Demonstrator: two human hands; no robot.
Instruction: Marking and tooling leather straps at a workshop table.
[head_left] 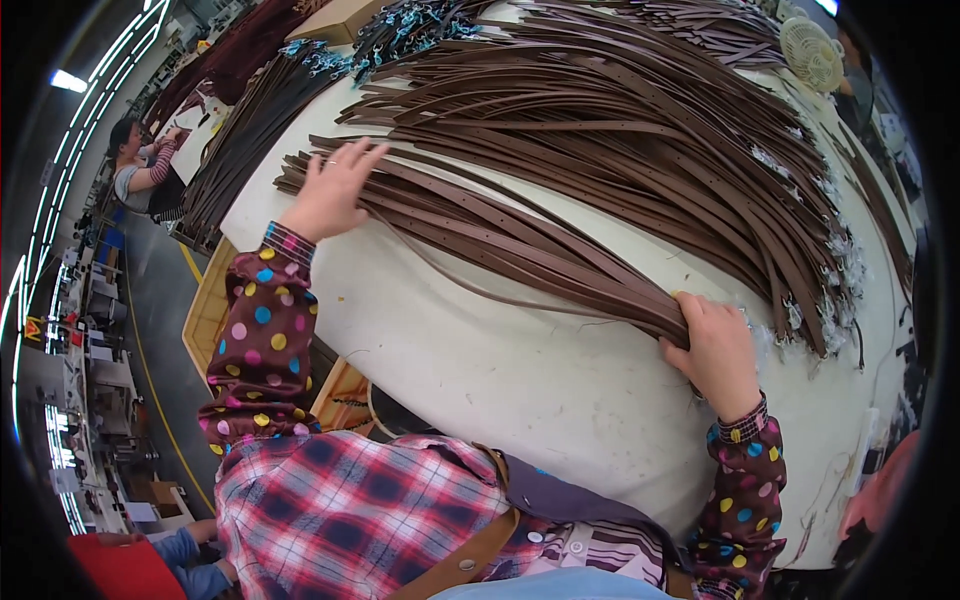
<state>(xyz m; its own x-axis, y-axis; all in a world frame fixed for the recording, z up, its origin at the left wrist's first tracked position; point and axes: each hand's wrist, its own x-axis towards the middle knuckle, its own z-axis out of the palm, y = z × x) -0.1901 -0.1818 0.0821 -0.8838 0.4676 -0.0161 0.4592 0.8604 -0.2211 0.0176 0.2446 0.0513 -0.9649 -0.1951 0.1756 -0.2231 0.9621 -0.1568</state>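
Note:
A bundle of long brown straps with small holes [470,222] lies diagonally on the white tabletop [480,380]. My left hand [330,185] rests over its far left end, fingers spread and lightly bent on the straps. My right hand [715,350] grips the right end of the same bundle, thumb underneath on the near side. One thin strap [480,290] sags away from the bundle toward me. Above, a large heap of similar straps [620,120] has clear plastic and metal bits [830,280] at its right ends.
Dark straps [235,140] and blue-tipped pieces [410,30] lie upper left, near a cardboard box [330,20]. A fan [805,55] stands upper right. A yellow wooden crate [205,300] sits below the table's left edge. A seated co-worker [140,175] works at far left; another person [170,570] is lower left.

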